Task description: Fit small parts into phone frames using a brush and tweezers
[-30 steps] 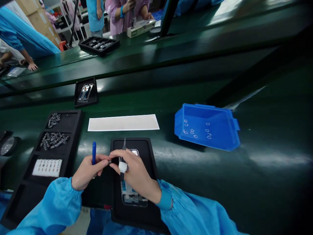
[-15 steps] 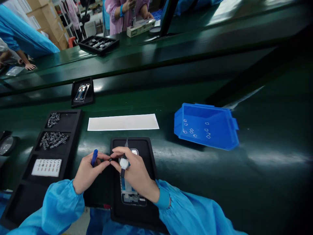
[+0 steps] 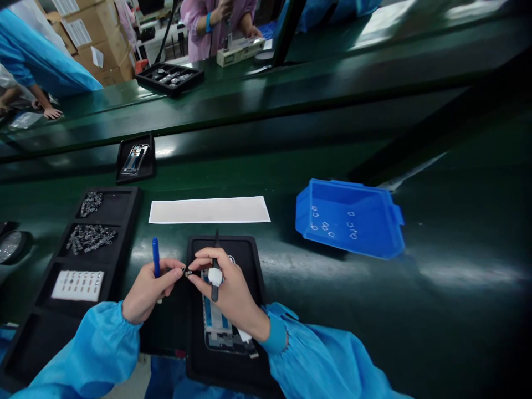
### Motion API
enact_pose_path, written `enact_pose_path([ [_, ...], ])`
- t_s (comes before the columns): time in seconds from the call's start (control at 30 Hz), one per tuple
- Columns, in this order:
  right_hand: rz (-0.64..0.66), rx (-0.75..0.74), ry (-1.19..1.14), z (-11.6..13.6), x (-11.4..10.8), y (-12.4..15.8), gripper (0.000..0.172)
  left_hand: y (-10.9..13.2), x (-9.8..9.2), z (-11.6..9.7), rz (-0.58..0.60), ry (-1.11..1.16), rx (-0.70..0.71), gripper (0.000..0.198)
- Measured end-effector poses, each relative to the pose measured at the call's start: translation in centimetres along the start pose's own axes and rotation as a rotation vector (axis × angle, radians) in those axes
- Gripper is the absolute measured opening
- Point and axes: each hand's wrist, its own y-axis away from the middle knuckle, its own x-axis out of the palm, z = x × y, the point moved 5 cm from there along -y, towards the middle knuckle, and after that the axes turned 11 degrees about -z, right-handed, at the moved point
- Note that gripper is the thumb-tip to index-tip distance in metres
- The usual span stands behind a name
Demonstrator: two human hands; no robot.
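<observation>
My left hand [image 3: 149, 284] is closed, with a blue pen [image 3: 155, 257] standing up between its fingers. Thumb and index fingertip pinch a tiny dark part [image 3: 183, 269] too small to name. Facing it, my right hand [image 3: 226, 288] is closed too, pinching a small dark piece [image 3: 188, 272] with a metallic glint. Dark tweezers [image 3: 215, 294] with a white wrap lie across its fingers. Under the right hand, a phone frame [image 3: 220, 338] with a blue-and-white interior rests in a black tray [image 3: 245, 246], partly hidden by the hand.
At left, a compartmented black tray [image 3: 132, 216] holds small black parts [image 3: 91, 238] and a white card [image 3: 77, 285]. A white paper strip [image 3: 208, 210] lies ahead. A blue bin [image 3: 374, 221] stands right. Farther off are another phone frame [image 3: 135, 159] and co-workers across the bench.
My fingertips have moved slightly apart, each pinching a small bit. The blue pen has swung more upright and the tweezers have turned in my right hand. The view has shifted a little.
</observation>
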Motion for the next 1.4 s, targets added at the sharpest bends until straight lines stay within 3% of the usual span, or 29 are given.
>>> enact_pose_path([
  [0.17,0.044,0.134,-0.136,0.0,-0.6,-0.2,0.031,-2.2,-3.3,-0.6,-0.313,-0.493,0.496,0.025],
  [0.27,0.076,0.195,-0.215,-0.2,-1.1,-0.4,0.033,-3.6,-4.6,0.4,-0.414,-0.807,0.574,0.022],
  [0.33,0.076,0.219,-0.229,-0.5,-1.6,-0.5,0.035,-3.9,-5.0,0.5,-0.438,-0.875,0.578,0.025],
  [0.43,0.087,0.254,-0.245,-0.9,-2.1,-0.4,0.038,-2.3,-5.2,-1.2,-0.460,-0.705,0.661,0.034],
  [0.53,0.136,0.269,-0.256,-0.7,-2.6,-0.2,0.040,1.3,-5.4,-3.7,-0.503,-0.376,0.755,0.033],
  [0.6,0.185,0.273,-0.252,-0.4,-2.8,0.1,0.040,4.3,-5.6,-4.8,-0.588,-0.165,0.833,0.044],
  [0.67,0.233,0.277,-0.241,-0.2,-3.0,0.5,0.040,6.5,-5.2,-5.0,-0.600,0.012,0.827,0.053],
  [0.77,0.282,0.276,-0.219,0.0,-3.4,1.0,0.040,7.6,-3.1,-4.1,-0.405,0.172,0.590,0.044],
  [0.87,0.286,0.276,-0.211,0.0,-3.9,1.3,0.042,7.7,-0.5,-3.7,-0.262,0.148,0.430,0.029],
  [1.1,0.247,0.286,-0.231,0.0,-4.2,1.1,0.044,7.5,1.6,-3.1,-0.424,0.025,0.560,0.022],
  [1.4,0.204,0.236,-0.232,-0.3,-3.8,1.4,0.043,7.1,2.0,-2.4,-0.435,-0.009,0.631,0.019],
])
